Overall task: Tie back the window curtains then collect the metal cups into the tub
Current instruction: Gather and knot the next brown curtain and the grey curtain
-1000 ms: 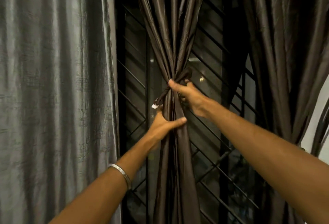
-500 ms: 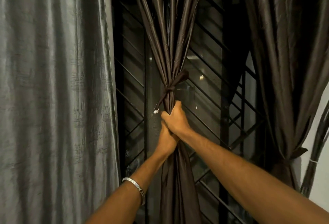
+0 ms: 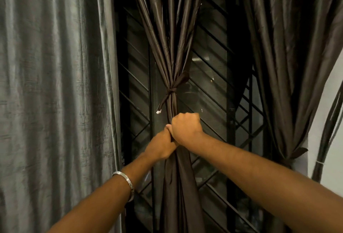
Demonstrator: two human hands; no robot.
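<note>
A dark brown curtain (image 3: 171, 34) hangs in the middle, gathered by a knotted brown tie-back (image 3: 172, 90) with a small white tag on its loose end. Just below the knot my right hand (image 3: 185, 129) grips the bunched fabric in a fist. My left hand (image 3: 161, 146) grips the same bundle right beneath it, touching the right hand. A second brown curtain (image 3: 289, 56) at the right is tied back lower down with its own band (image 3: 295, 154). No metal cups or tub are in view.
A grey curtain (image 3: 52, 93) hangs loose and covers the left side. Behind the brown curtains is a dark window with a black diagonal grille (image 3: 213, 88). A pale wall (image 3: 326, 125) shows at the far right edge.
Both hands slid down from the knot of the tie-back to the fabric under it and now clutch the bundle together. The knot stays tied.
</note>
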